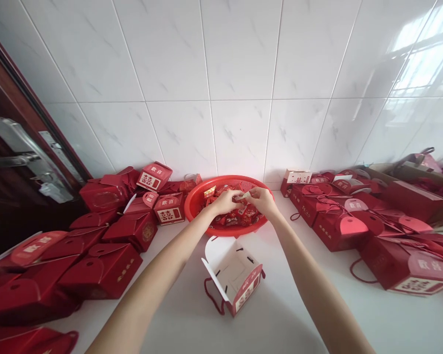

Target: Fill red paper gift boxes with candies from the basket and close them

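I think I am at the handling step: my left hand (227,202) and right hand (264,200) pinch a small pale piece (242,196) over shiny red packets (232,220) in the round red plastic basket (192,205) at twelve o'clock. The next move calls for soft fingertips. At the basket's six o'clock sits an open, smooth red-and-white card box (233,269) with bendy cord handles.

Includes one red basket (189,209), one open box (236,270), one small pale piece (244,195), one door handle (13,160), over a dozen other red boxes (103,270) and many wrapped sweets (231,220), too overlapped for exact counts.
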`<state>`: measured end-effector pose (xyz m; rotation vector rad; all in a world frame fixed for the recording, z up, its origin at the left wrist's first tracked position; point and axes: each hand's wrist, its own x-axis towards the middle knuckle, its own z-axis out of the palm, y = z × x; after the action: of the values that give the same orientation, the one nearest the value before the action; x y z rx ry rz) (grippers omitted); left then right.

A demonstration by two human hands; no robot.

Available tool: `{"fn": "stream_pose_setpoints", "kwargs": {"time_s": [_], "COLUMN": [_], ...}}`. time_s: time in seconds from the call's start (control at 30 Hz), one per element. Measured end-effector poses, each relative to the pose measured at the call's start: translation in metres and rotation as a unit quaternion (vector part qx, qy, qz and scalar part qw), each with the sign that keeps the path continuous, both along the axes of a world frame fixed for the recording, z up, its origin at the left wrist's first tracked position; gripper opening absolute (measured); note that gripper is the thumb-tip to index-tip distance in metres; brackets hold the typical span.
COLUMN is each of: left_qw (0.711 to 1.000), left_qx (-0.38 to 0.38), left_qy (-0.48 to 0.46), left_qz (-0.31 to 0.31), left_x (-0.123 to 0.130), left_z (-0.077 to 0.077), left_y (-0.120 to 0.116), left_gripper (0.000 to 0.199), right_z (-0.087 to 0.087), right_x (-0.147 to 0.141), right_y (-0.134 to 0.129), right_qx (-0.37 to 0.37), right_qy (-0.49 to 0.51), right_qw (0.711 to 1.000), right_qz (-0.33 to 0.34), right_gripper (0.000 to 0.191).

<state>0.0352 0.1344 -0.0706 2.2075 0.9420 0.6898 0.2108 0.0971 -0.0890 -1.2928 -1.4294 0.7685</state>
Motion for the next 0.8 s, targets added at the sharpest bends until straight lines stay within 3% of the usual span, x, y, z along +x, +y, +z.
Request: {"fn": "stream_pose_setpoints", "kwargs": {"time_s": [0.3,0.63,0.8], "left_qw": [0.997,0.990,0.987], "left_qx": [-0.005,0.000,-0.032], "left_qy": [-0.079,-0.144,-0.160], "left_qz": [0.000,0.003,0.008], "left_x": [0.003,0.003,0.002], "left_z": [0.000,0.007,0.006], "left_y": [-0.001,-0.004,-0.003], "left_gripper": [0.037,0.040,0.041], "right_z": [-0.004,0.004,0.006], "right_x": [-0.001,0.004,0.004], "right_y": [-0.001,-0.007,-0.010], "right_qx": [0.048,0.029,0.024], "right_qy": [0.118,0.181,0.199], "right_qw": [0.991,0.980,0.976], "right_qz": [0.041,0.075,0.083], "right_gripper": [0.027,0.032,0.034]}}
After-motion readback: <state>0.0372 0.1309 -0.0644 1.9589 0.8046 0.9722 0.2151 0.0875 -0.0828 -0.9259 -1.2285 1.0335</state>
